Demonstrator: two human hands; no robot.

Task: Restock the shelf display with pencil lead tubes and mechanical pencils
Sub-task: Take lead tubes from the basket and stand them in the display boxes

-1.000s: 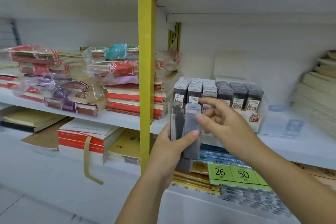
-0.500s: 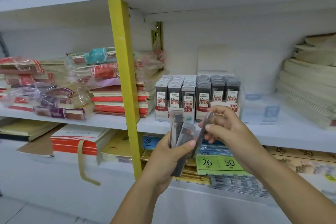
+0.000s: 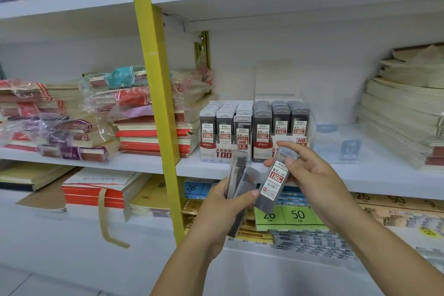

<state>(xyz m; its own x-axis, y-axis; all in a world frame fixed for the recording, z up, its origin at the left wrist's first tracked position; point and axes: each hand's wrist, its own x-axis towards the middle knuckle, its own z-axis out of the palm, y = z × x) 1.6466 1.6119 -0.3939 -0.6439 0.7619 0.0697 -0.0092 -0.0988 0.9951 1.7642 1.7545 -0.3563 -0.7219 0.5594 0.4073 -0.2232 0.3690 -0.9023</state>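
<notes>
My left hand (image 3: 222, 209) grips a small bundle of grey pencil lead tubes (image 3: 237, 175) in front of the middle shelf. My right hand (image 3: 312, 180) pinches a single lead tube (image 3: 274, 181) by its clear cap; its label reads 0.7 HB and it is tilted, label toward me. On the shelf behind stand two display boxes: the 0.5 lead box (image 3: 224, 132) on the left and the 0.7 lead box (image 3: 281, 125) on the right, both packed with upright tubes. No mechanical pencils are visible.
A yellow upright post (image 3: 156, 94) rises just left of the boxes. Wrapped notebook stacks (image 3: 101, 113) fill the shelf's left side, and paper stacks (image 3: 403, 113) its right. A low clear tray (image 3: 336, 144) sits right of the boxes. Coloured paper packs (image 3: 288, 216) lie below.
My right hand has pulled one tube away from the bundle and turned its label to face me. The view has shifted so the display boxes sit closer to the centre.
</notes>
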